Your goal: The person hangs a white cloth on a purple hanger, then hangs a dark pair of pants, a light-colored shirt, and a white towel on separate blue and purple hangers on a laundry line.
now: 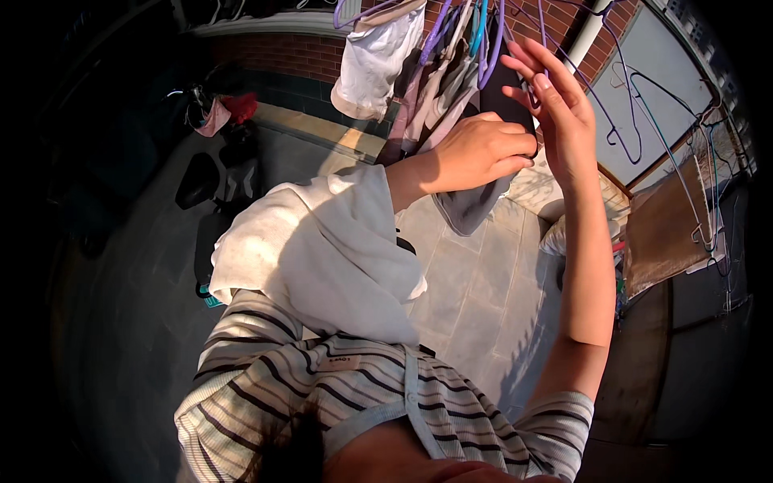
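Note:
My left hand (487,151) is closed, its fingers pinching the edge of a dark garment (503,101) hanging among other clothes. Below that hand hangs a grey piece of cloth (467,208); whether it belongs to the same garment I cannot tell. Over my left forearm lies a white cloth (322,241), bunched and drooping. Raised beside the dark garment, my right hand (560,109) has its fingers apart, close to a purple hanger (493,60). The tips of my left fingers are partly hidden.
A white garment (377,64) hangs at the upper left of the row. Bare hangers (620,137) dangle at the right, near a brown board (664,229). A parked scooter (229,173) stands at the left. Grey paving (463,282) lies below, a brick wall (310,64) behind.

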Tool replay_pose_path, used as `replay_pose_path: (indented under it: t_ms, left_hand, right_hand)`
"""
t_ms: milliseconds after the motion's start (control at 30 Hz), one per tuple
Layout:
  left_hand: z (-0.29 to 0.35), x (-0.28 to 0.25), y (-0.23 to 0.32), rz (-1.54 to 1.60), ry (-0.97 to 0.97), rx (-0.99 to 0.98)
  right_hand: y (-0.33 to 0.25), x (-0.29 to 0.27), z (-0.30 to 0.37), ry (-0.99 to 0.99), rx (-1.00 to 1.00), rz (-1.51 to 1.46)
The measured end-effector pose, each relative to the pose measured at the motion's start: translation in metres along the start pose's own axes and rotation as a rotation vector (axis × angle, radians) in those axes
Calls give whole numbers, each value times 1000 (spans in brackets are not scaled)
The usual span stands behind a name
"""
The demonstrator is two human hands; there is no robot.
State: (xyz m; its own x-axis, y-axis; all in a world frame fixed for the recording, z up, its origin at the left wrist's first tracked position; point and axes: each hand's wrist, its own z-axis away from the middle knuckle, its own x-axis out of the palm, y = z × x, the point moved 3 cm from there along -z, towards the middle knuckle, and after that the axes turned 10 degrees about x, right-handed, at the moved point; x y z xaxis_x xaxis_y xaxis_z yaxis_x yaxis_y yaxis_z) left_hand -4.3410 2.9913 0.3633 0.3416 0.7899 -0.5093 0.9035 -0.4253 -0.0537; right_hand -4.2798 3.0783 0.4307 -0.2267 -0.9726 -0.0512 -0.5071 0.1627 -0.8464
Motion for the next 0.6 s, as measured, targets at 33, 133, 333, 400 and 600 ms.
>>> replay_pose_path:
  t_ms: [33, 133, 333, 400, 600]
  left_hand:
    - [16, 11, -4, -2, -191, 40]
    - [34, -4, -9, 27, -163, -80]
    - [46, -63, -17, 94, 137, -305]
    - [48, -69, -25, 121, 208, -410]
    - [58, -68, -50, -46, 55, -405]
  right_hand:
    - [-12, 8, -6, 15, -53, 6]
    - [-38, 5, -11, 173, -130, 151]
    - [-76, -7, -16, 466, -295, 523]
    - [-85, -9, -12, 457, -338, 486]
    - [-124, -7, -9, 582, -251, 570]
